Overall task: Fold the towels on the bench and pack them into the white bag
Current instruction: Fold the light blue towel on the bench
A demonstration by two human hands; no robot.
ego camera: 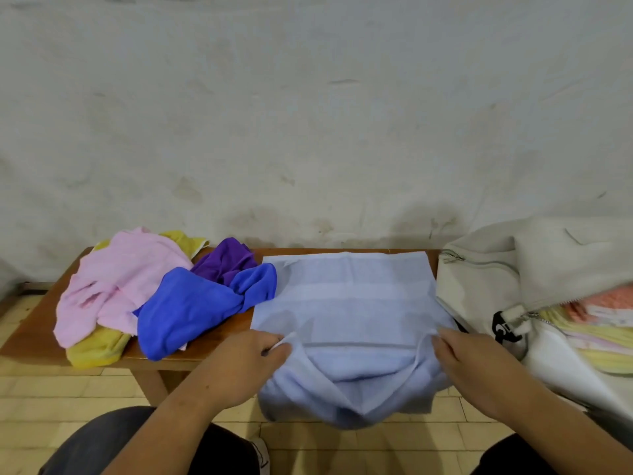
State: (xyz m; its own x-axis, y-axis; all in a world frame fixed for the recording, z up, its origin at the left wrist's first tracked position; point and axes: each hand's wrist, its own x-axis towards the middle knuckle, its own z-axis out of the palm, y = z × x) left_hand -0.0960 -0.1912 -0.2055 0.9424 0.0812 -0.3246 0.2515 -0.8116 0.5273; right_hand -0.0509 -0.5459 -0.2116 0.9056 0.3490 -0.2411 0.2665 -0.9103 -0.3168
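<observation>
The left hand (246, 358) and right hand (469, 365) each pinch the near edge of the towel (346, 299), at its 7 and 5 o'clock. It lies spread on the bench (30, 337), with the near part hanging off. The bag (479, 289) gapes at 3 o'clock and a pile (178, 310) sits at 9.

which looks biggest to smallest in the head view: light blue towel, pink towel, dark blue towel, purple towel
1. light blue towel, spread out and nearest.
2. pink towel and dark blue towel: about alike, both crumpled, so unranked.
3. purple towel, partly hidden.
</observation>
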